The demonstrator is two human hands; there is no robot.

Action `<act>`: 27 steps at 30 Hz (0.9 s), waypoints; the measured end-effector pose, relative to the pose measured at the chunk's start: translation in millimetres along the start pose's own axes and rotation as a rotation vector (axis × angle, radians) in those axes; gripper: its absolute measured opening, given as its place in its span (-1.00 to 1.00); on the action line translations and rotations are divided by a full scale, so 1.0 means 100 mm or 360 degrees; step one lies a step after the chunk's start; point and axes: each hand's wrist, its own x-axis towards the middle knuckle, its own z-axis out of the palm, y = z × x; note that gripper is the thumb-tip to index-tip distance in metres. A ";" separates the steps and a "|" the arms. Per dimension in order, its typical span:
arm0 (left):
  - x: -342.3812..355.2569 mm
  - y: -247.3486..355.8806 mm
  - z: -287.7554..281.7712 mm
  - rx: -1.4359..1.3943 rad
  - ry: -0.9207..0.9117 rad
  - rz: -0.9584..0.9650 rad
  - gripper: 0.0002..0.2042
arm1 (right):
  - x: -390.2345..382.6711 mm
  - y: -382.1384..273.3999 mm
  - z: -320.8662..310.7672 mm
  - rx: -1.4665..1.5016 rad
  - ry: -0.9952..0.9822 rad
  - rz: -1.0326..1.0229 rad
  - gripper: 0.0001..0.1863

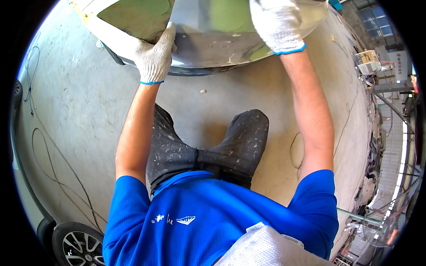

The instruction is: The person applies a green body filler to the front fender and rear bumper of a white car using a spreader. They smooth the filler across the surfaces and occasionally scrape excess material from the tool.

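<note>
evidently both hands wear white knit gloves with blue cuffs; we take the grey car panel (208, 46) as our landmark. left hand (155, 57): partly closed, at the panel's left part. we see its thumb stretched upward along the right edge of a dark green sheet (140, 18), whose lower corner sits in the crook between thumb and palm; we read this as a hold, though the fingers are hidden under the sheet. the sheet lies over the panel's left part. right hand (277, 26): over the panel's right part, back of the glove toward us. its fingertips run out of view, so we cannot tell how far open it is, whether it holds anything, or whether it touches the panel.

pose: left forearm (138, 119) rises nearly upright toward the panel, leaning slightly right; right forearm (310, 97) reaches up and leftward, elbow bent outward. both wrists are near the panel's lower edge.

surroundings: a lighter green patch (230, 15) shows on the panel between the hands. below the panel we record a small pale lump (203, 91) on the concrete floor (88, 106), then dark, spotted trousers (242, 146). well left and below the panel: a car wheel (80, 246) and a loose cable (55, 179).
</note>
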 end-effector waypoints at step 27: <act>-0.10 0.11 -0.09 0.0213 0.0069 -0.0032 -0.69 | -0.84 -0.20 0.35 0.0037 0.0026 0.0009 -0.64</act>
